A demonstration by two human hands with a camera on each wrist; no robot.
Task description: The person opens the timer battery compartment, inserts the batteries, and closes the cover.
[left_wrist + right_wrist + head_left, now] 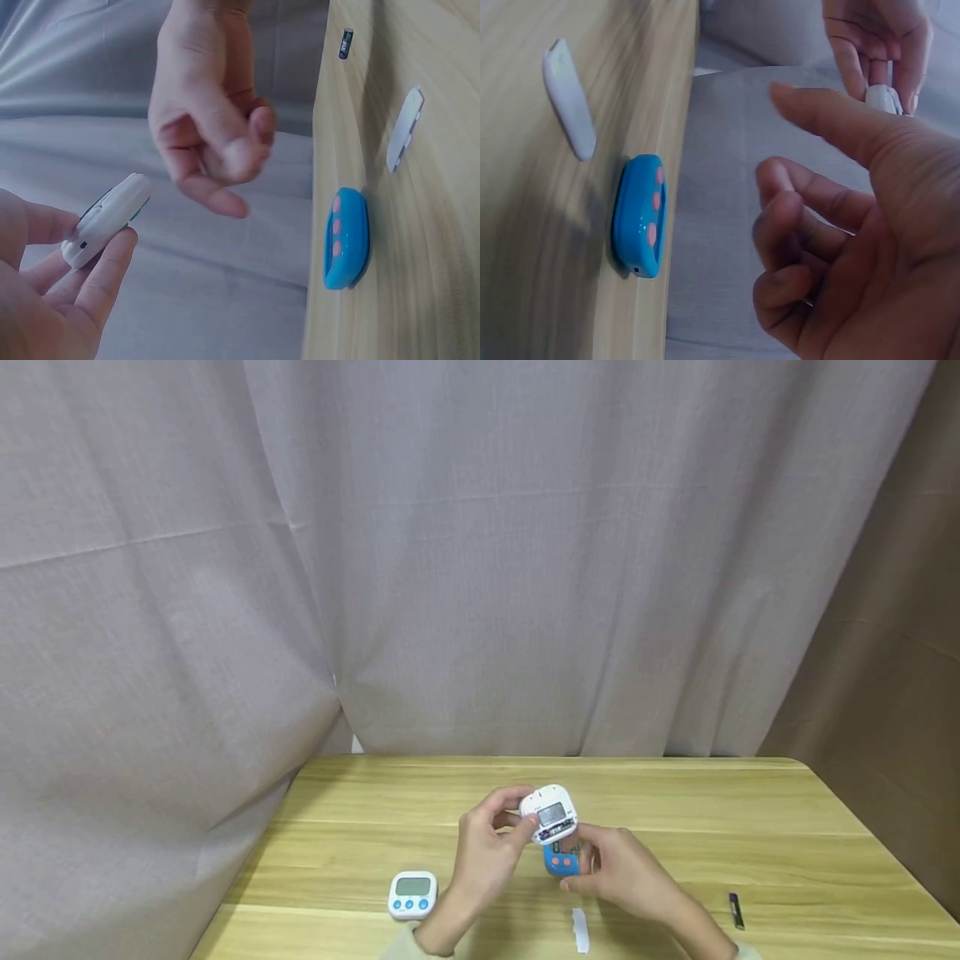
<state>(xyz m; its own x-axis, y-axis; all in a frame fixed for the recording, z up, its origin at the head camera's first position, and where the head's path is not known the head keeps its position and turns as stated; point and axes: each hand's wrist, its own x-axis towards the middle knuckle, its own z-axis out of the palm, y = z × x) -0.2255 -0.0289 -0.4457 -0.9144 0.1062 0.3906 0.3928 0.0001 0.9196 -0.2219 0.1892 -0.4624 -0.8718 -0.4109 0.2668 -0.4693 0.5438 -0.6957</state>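
Note:
My left hand (480,856) holds a white digital timer (550,793) between thumb and fingers, raised above the table. In the head view its back faces up, and the uncovered battery compartment (557,830) shows something dark inside, probably a battery. Beside it hovers my right hand (633,872), fingers loosely bent and thumb apart, holding nothing in the right wrist view. Below the hands a blue timer (348,240) with pink buttons lies on the table, partly hidden in the head view. A thin white battery cover (581,930) lies nearer the front.
A second white timer (412,895) with blue buttons lies on the wooden table (337,827) to the left. Off to the right is a small dark battery (736,911). Grey curtain cloth (480,610) hangs behind the table's far edge.

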